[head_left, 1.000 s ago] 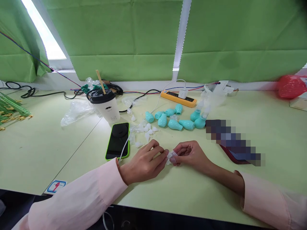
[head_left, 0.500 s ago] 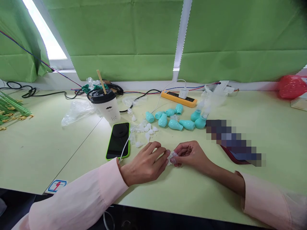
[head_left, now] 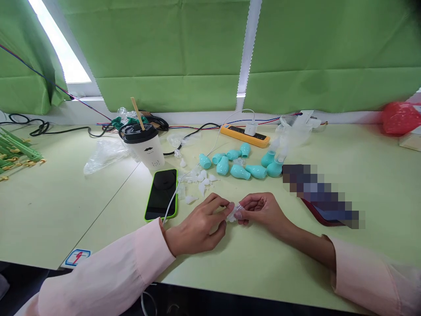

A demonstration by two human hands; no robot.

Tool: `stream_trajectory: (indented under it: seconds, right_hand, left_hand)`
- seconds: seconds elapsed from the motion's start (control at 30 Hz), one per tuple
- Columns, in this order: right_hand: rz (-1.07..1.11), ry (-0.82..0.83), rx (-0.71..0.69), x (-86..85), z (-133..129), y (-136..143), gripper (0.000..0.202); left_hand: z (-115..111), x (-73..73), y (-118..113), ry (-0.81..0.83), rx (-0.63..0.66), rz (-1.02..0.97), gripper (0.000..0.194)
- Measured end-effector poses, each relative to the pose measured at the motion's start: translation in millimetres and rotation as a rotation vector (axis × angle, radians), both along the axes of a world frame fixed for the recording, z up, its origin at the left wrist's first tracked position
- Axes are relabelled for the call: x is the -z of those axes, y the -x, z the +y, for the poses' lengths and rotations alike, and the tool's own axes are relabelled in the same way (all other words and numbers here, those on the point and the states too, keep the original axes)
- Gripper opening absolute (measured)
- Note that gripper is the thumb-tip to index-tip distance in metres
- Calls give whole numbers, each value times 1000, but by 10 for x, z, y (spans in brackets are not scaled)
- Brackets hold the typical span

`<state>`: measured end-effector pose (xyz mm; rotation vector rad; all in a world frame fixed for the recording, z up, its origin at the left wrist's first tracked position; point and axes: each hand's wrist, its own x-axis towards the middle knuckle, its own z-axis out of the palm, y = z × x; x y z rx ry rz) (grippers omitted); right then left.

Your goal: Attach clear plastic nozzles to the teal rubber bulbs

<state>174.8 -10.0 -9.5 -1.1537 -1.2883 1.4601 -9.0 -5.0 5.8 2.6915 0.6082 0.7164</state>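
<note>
Your left hand (head_left: 197, 226) and right hand (head_left: 263, 210) together pinch a small clear plastic piece (head_left: 234, 213), fingertips nearly touching. You look mid-fit; next, take a teal bulb (head_left: 240, 171) at twelve o'clock.

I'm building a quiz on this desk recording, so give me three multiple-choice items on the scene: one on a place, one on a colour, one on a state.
1. Where does the phone with the green case lie?
A. Just in front of the lidded paper cup
B. On the orange power strip
C. Under the red bag

2. What colour are the small bulb-shaped parts clustered behind the hands?
A. Red
B. Teal
C. Black

3. How is the small clear piece held?
A. Lying free on the desk
B. In the left hand alone
C. Pinched between the fingertips of the left hand and the right hand

Answers:
1. A, the phone lies flat on the desk on the near side of the cup.
2. B, all are the same teal.
3. C, both hands' fingertips meet on it.
</note>
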Motion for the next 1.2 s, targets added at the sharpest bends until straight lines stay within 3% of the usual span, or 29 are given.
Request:
stream_trajectory:
  seconds: [0.2, 0.37, 0.6, 0.93, 1.07, 1.2]
  right_hand:
    - [51, -6, 10, -14, 8, 13, 26]
    - [30, -16, 6, -1, 7, 5, 24]
    - [18, -6, 5, 27, 1, -1, 26]
    - [-26, -67, -11, 20, -20, 35, 22]
    - [-180, -300, -3, 13, 30, -29, 27]
    - [-685, -856, 155, 7, 207, -181, 43]
  left_hand:
    - [-20, 19, 24, -84, -95, -48, 40]
    - [-15, 8, 20, -68, -59, -8, 38]
    - [-33, 8, 22, -228, -19, 95, 36]
    - [3, 64, -43, 71, -96, -345, 26]
    - [-13, 41, -49, 165, -201, -384, 19]
    - [-8, 45, -40, 291, -307, -408, 30]
